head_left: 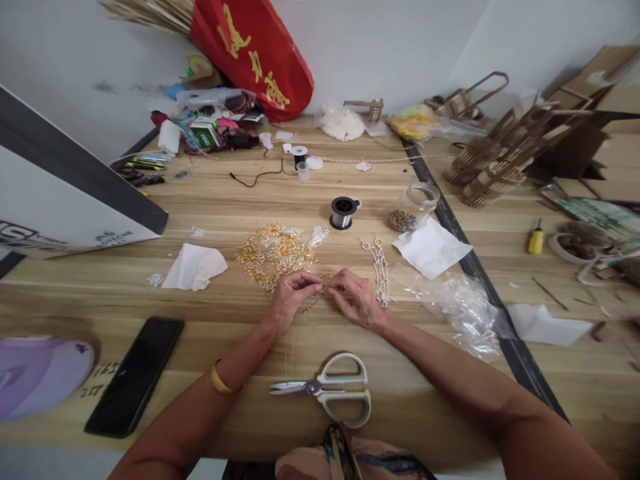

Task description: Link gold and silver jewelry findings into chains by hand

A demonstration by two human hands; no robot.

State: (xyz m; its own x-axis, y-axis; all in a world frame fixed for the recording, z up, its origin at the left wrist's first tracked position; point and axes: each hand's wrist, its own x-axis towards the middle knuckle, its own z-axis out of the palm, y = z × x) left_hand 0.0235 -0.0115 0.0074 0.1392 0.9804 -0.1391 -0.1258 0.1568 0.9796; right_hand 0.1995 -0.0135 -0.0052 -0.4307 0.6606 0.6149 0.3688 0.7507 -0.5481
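My left hand is closed in a pinch at the table's middle, on a thin gold strand that curves down below the fingertips. My right hand meets it from the other side, thumb and fingertips pinched close to the strand's upper end. What exactly sits between the right fingertips is too small to make out. Just beyond the left hand lies a tangled pile of gold and silver beaded strands. Several pale beaded strands with rings lie right of my right hand. Scissors rest nearer my body, blades pointing left.
A wire spool stands behind the hands, with a jar of beads to its right. Clear plastic bags and white paper lie at right. At left are a phone, a paper sheet and a large box.
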